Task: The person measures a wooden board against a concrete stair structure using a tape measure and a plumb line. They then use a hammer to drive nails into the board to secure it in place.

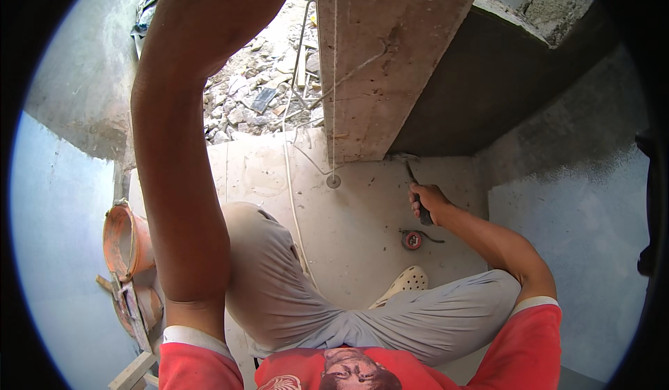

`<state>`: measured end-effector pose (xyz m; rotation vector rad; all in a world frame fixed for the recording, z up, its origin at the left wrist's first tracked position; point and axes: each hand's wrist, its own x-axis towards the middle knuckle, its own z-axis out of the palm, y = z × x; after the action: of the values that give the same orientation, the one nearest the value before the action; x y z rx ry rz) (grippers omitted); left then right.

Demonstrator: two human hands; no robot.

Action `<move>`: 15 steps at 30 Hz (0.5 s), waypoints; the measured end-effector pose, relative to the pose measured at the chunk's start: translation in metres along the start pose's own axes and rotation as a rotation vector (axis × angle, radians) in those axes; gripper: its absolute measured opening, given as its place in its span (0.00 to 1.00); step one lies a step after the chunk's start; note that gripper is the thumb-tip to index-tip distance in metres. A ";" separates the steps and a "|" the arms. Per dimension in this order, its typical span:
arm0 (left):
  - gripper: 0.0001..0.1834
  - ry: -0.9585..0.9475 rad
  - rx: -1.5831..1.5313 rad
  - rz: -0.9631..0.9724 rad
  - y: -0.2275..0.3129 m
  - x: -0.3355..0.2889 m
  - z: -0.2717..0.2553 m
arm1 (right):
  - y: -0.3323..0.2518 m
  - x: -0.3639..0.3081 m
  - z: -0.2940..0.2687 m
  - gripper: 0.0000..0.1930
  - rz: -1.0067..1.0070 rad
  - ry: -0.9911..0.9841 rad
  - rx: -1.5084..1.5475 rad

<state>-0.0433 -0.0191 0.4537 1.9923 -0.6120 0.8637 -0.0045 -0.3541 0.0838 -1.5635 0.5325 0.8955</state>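
My right hand (432, 204) is closed round the dark grip of a hammer (410, 173). The hammer's metal head is low down, close to the bottom edge of a tall wooden board (380, 62). My left arm reaches up past the upper edge, and the left hand (240, 6) is only partly in view, its fingers hidden. A plumb bob (334, 181) hangs on a white string in front of the board, just above or touching the floor; I cannot tell which. Near my right hand a round red and black tape measure (412, 239) lies on the floor.
Broken rubble (240, 101) spreads beyond the floor edge. A pale cable (291, 195) runs across the floor beside my left knee. At the left stand orange buckets (143, 240) with wooden pieces (132, 372) near them. A plastered wall (557, 209) closes the right side.
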 end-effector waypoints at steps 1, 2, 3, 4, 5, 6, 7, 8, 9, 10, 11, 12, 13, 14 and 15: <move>0.16 0.008 0.007 0.000 0.000 0.000 0.001 | 0.000 0.000 0.000 0.16 0.003 0.001 0.001; 0.16 0.015 0.015 0.000 0.000 -0.001 0.001 | 0.000 0.000 0.000 0.16 0.005 0.020 -0.006; 0.16 0.036 0.001 0.011 0.000 -0.001 0.004 | 0.001 0.000 0.000 0.16 0.003 -0.004 -0.003; 0.15 0.043 -0.007 0.012 0.000 -0.001 0.005 | 0.001 0.000 -0.001 0.16 0.000 -0.012 -0.008; 0.15 0.049 -0.015 0.013 0.001 -0.001 0.006 | 0.001 0.000 -0.001 0.16 -0.003 -0.007 -0.015; 0.15 0.042 -0.017 0.005 0.002 -0.001 0.005 | 0.002 0.000 -0.001 0.16 0.000 -0.016 -0.010; 0.15 0.037 -0.022 -0.006 0.003 -0.001 0.006 | 0.002 0.000 -0.002 0.16 0.003 -0.012 -0.008; 0.15 0.033 -0.026 -0.017 0.004 -0.001 0.005 | 0.003 0.000 -0.002 0.16 -0.001 -0.010 -0.006; 0.15 0.033 -0.033 -0.030 0.005 -0.001 0.005 | 0.003 0.000 -0.002 0.16 0.011 -0.015 -0.005; 0.15 0.023 -0.025 -0.061 0.007 -0.001 0.003 | 0.003 0.000 -0.002 0.16 0.016 -0.023 -0.007; 0.15 0.012 -0.016 -0.092 0.008 0.000 0.002 | 0.004 0.000 -0.003 0.16 0.024 -0.004 -0.015; 0.15 -0.008 0.005 -0.141 0.010 0.001 -0.003 | 0.005 0.000 -0.003 0.16 0.024 -0.014 0.000; 0.15 -0.029 -0.020 -0.150 0.012 0.002 -0.004 | 0.005 0.000 -0.003 0.16 0.027 0.002 0.008; 0.15 -0.049 -0.046 -0.160 0.013 0.002 -0.007 | 0.006 0.000 -0.003 0.16 0.037 0.030 0.019; 0.15 -0.070 -0.120 -0.131 0.013 0.001 -0.007 | 0.007 0.000 -0.004 0.16 0.040 0.018 0.004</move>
<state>-0.0539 -0.0195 0.4642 1.9368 -0.5536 0.6651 -0.0089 -0.3592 0.0797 -1.5629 0.5795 0.9110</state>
